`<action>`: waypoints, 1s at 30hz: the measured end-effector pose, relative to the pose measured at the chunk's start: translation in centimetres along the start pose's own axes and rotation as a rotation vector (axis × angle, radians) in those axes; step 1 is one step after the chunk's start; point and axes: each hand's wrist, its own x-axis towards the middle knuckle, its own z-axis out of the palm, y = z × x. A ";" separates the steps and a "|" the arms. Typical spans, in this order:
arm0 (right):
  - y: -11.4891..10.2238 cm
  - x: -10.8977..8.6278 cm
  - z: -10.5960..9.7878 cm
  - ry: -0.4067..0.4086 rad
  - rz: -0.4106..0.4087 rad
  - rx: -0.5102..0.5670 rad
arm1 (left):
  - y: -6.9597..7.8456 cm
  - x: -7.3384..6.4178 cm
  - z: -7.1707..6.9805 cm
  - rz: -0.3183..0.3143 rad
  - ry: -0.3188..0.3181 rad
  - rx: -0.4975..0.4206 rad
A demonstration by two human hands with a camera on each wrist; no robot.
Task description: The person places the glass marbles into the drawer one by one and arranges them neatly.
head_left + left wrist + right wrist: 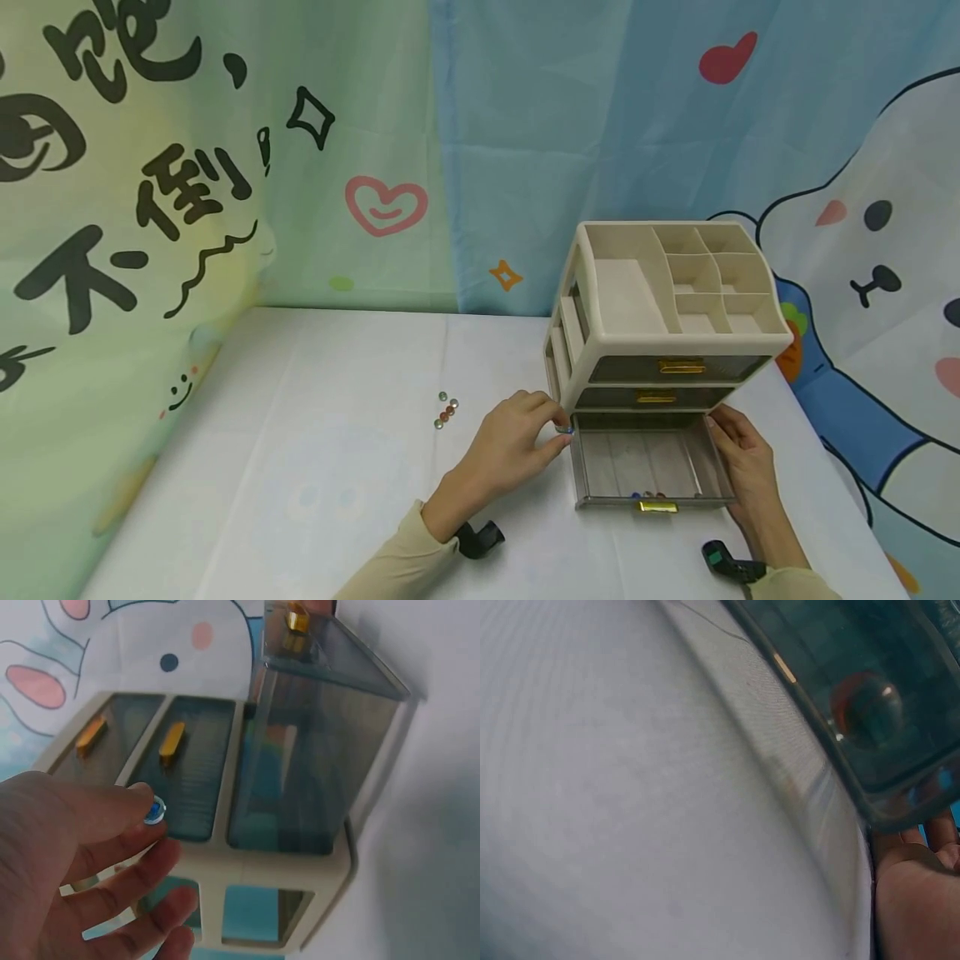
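Note:
My left hand (517, 437) pinches a small clear-and-blue glass marble (155, 811) between thumb and forefinger, just left of the pulled-out bottom drawer (645, 458). The other left fingers are loosely bent. A few small marbles (648, 494), blue and reddish, lie inside the see-through drawer along its front wall. My right hand (746, 458) rests along the drawer's right side, fingers reaching toward the cream cabinet (693, 346); its fingertips are partly hidden behind the cabinet. In the right wrist view, part of that hand (919, 900) shows below the drawer corner.
Several small marbles (446, 411), reddish and clear, lie on the white tablecloth (337, 433) left of my left hand. Two upper drawers with gold handles (681, 367) are closed. Compartments (693, 273) divide the cabinet's top. A printed curtain (525, 150) hangs behind.

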 end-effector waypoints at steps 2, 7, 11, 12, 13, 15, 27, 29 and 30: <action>0.0 0.0 0.0 0.000 0.003 -0.007 | 0.3 0.3 0.1 0.018 -0.009 -0.009; -0.1 0.0 0.0 -0.022 -0.002 -0.024 | 1.0 0.9 0.6 0.102 -0.041 -0.002; 0.0 0.0 -0.1 -0.036 -0.017 -0.014 | 1.2 1.4 1.2 0.189 -0.063 -0.012; 0.0 0.0 -0.1 -0.034 -0.019 -0.016 | 1.3 1.4 1.3 0.207 -0.071 -0.015; 0.0 0.0 -0.1 -0.031 -0.018 -0.014 | 1.3 1.6 1.4 0.224 -0.079 -0.015; 0.1 0.0 0.0 -0.026 -0.012 -0.012 | 1.4 1.8 1.7 0.256 -0.099 -0.019; 0.0 -0.2 0.1 -0.010 -0.004 -0.001 | 1.3 3.8 3.3 0.414 -0.242 0.028; 0.0 -0.1 0.2 -0.009 -0.007 -0.004 | 1.2 4.0 3.6 0.431 -0.258 0.050; 0.0 -0.1 0.2 -0.009 -0.009 -0.005 | 1.2 4.1 3.8 0.436 -0.266 0.069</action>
